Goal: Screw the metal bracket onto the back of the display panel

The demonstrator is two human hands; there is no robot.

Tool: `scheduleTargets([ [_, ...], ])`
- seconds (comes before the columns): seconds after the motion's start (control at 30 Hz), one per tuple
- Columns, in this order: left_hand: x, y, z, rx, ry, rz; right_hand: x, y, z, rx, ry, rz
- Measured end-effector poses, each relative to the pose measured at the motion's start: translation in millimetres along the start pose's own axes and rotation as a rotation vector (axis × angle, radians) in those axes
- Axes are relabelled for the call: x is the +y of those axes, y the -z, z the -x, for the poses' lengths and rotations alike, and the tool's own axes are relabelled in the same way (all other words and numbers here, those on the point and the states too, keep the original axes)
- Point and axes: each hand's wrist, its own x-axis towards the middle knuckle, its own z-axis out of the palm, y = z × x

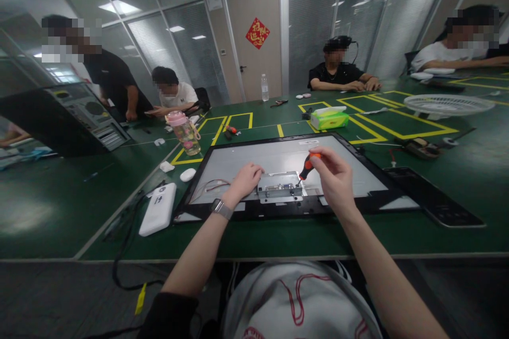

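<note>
Right hand (335,174) gripping screwdriver (306,167), left hand (244,180) at bracket (279,190) edge, open panel (274,158) beyond

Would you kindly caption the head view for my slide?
Right hand holding a screwdriver at a metal bracket on a panel.

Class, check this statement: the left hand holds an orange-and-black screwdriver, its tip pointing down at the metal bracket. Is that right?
Not quite: the head view shows the right hand holding the orange-and-black screwdriver, its tip pointing down at the metal bracket.
</note>
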Motion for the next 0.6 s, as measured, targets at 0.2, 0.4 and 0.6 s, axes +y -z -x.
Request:
scheduleTargets([
  [0.2, 0.5, 0.6, -0.2, -0.009, -0.004, -0.010, 2.4, -0.5, 0.3, -0.032, -0.049, -0.051],
  [0.4, 1.2, 1.1, 1.0, -0.015, -0.005, -0.009, 2.1, 0.4, -0.3, -0.008, 0.028, 0.000],
  [0.6, 3.2, 1.5, 1.4, -0.020, 0.006, -0.020, 3.4, 1.1, 0.1, -0.014, -0.041, -0.040],
])
